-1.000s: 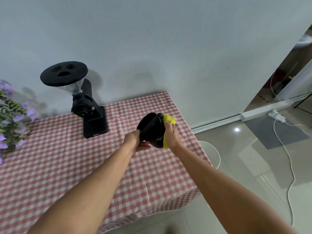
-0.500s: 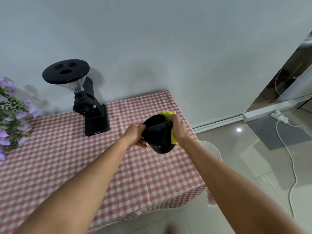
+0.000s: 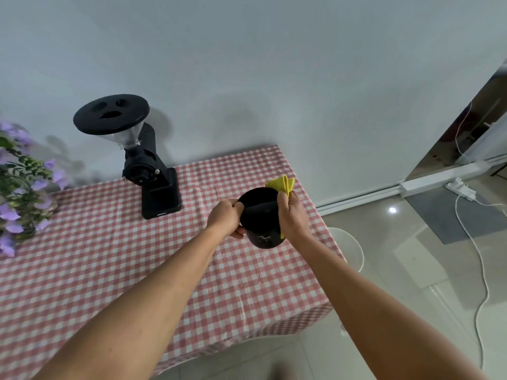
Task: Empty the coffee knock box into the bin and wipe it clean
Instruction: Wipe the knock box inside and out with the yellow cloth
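From here I read the box (image 3: 260, 231) as matt black, plastic by the look, with pale smudges on its side. The cloth (image 3: 282, 184) is soft yellow fabric. The tablecloth (image 3: 109, 270) is checked, creased and faintly shiny. The grinder (image 3: 160, 193) is matt black, its hopper (image 3: 124, 138) clear and glossy. The floor tiles (image 3: 411, 270) are polished and reflective.

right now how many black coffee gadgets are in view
2. The grinder stands on the checked table by the wall. The knock box is held above the table between the left hand and the right hand, which also holds a yellow cloth.
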{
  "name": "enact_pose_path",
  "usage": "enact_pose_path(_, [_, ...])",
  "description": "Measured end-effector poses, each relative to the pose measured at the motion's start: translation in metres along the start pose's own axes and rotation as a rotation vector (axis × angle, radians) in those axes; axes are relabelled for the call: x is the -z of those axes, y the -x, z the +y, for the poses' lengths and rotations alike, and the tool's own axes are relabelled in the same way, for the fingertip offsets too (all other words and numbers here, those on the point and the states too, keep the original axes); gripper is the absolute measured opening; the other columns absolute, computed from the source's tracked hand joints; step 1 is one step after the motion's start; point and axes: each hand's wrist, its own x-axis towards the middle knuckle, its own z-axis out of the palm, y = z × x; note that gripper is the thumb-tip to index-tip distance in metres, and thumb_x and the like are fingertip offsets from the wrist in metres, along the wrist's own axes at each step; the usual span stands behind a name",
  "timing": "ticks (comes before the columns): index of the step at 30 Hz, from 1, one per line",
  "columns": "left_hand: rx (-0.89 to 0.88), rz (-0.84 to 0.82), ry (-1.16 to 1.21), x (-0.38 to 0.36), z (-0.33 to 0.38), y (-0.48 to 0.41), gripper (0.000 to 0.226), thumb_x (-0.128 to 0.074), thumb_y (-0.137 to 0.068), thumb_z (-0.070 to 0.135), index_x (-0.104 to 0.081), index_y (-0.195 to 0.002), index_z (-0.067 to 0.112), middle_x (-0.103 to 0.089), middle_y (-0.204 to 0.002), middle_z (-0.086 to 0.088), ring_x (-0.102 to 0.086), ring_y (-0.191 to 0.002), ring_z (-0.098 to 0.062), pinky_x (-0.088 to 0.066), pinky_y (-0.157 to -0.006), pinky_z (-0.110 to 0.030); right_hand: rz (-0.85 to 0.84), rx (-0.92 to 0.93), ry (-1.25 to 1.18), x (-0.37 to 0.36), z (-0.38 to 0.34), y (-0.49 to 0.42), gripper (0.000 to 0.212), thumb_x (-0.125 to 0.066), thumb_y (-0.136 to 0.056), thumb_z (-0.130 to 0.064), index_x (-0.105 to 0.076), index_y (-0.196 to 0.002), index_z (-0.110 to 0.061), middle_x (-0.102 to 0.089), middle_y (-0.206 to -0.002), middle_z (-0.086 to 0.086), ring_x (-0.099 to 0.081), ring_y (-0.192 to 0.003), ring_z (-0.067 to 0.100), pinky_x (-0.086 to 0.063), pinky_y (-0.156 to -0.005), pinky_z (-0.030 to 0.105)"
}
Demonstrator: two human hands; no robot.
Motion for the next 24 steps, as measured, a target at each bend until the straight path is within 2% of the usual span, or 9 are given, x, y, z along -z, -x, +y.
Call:
enact_pose_path(2, [-0.026,0.024,-0.086,0.0,0.001,0.0,0.032,-0.037,-0.106,0.025,-0.066,-0.118,0.019,-0.076,-0.081,-0.007,-0.075,-0.06,-0.021,-0.064,-0.06,-0.035,-0.031,-0.046,0.05,0.005,-0.003,-0.009,0.039,-0.034,-0.099,-0.042,-0.059,-0.09,-0.014,-0.059,-0.075,0.003,-0.056,-0.067,0.018,-0.042,-0.057,0.031])
enact_pose_path(4, [-0.062,0.057,-0.174,0.002,0.002,-0.001,0.035,-0.037,-0.107,0.029,-0.066,-0.125,0.02,-0.076,-0.081,-0.005,-0.075,-0.058,-0.019,-0.062,-0.056,-0.029,-0.061,-0.069,0.103,0.009,-0.001,-0.014,0.037,-0.039,-0.101,-0.038,-0.059,-0.085,-0.011,-0.055,-0.069,0.002,-0.052,-0.062,0.017,-0.039,-0.057,0.031])
enact_pose_path(8, [-0.067,0.063,-0.203,0.006,-0.002,-0.004,0.039,-0.034,-0.108,0.03,-0.062,-0.135,0.023,-0.076,-0.083,-0.005,-0.075,-0.059,-0.019,-0.064,-0.061,-0.032,-0.048,-0.105,-0.016,0.015,0.007,-0.016,0.034,-0.047,-0.101,-0.035,-0.054,-0.073,-0.016,-0.047,-0.062,-0.001,-0.045,-0.056,0.014,-0.036,-0.054,0.029])
enact_pose_path(12, [-0.05,0.017,-0.132,0.005,-0.008,-0.004,0.039,-0.034,-0.109,0.028,-0.059,-0.138,0.02,-0.075,-0.086,-0.008,-0.076,-0.063,-0.023,-0.065,-0.065,-0.04,-0.085,-0.189,-0.249,0.016,0.007,-0.014,0.027,-0.049,-0.099,-0.039,-0.064,-0.084,-0.023,-0.062,-0.074,0.001,-0.057,-0.067,0.016,-0.046,-0.065,0.031])
enact_pose_path(15, [-0.13,-0.005,-0.188,0.003,-0.003,-0.005,0.038,-0.034,-0.109,0.031,-0.062,-0.132,0.02,-0.074,-0.083,-0.005,-0.074,-0.056,-0.018,-0.062,-0.055,-0.029,-0.144,-0.332,-0.369,0.019,0.004,-0.02,0.024,-0.053,-0.096,-0.041,-0.067,-0.095,-0.021,-0.071,-0.084,0.003,-0.067,-0.076,0.019,-0.052,-0.066,0.033])
enact_pose_path(17, [-0.16,0.007,-0.208,0.005,-0.001,-0.005,0.037,-0.034,-0.109,0.032,-0.063,-0.13,0.022,-0.073,-0.081,-0.004,-0.073,-0.055,-0.018,-0.059,-0.051,-0.025,-0.202,-0.426,-0.497,0.023,0.005,-0.026,0.031,-0.058,-0.093,-0.04,-0.069,-0.106,-0.015,-0.074,-0.096,0.011,-0.07,-0.087,0.028,-0.059,-0.08,0.044])
enact_pose_path(18, [-0.166,0.008,-0.211,0.006,0.0,-0.005,0.036,-0.035,-0.109,0.033,-0.063,-0.129,0.023,-0.073,-0.082,-0.003,-0.073,-0.056,-0.018,-0.059,-0.052,-0.026,-0.221,-0.452,-0.557,0.025,0.006,-0.028,0.033,-0.059,-0.092,-0.039,-0.068,-0.111,-0.013,-0.074,-0.102,0.014,-0.069,-0.092,0.031,-0.058,-0.087,0.048])
enact_pose_path(20, [-0.149,0.023,-0.2,0.007,0.0,-0.005,0.035,-0.034,-0.109,0.034,-0.063,-0.126,0.024,-0.073,-0.085,-0.004,-0.074,-0.06,-0.021,-0.063,-0.059,-0.033,-0.22,-0.479,-0.602,0.024,0.006,-0.029,0.036,-0.06,-0.092,-0.039,-0.068,-0.114,-0.012,-0.074,-0.106,0.015,-0.069,-0.095,0.032,-0.056,-0.092,0.049])
enact_pose_path(24, [-0.019,0.107,-0.099,0.005,0.002,-0.009,0.033,-0.032,-0.108,0.03,-0.063,-0.117,0.019,-0.073,-0.085,-0.01,-0.075,-0.066,-0.028,-0.065,-0.067,-0.046,-0.109,-0.423,-0.51,0.005,0.002,-0.019,0.035,-0.054,-0.086,-0.05,-0.067,-0.102,-0.021,-0.071,-0.105,0.008,-0.067,-0.098,0.027,-0.055,-0.092,0.046])
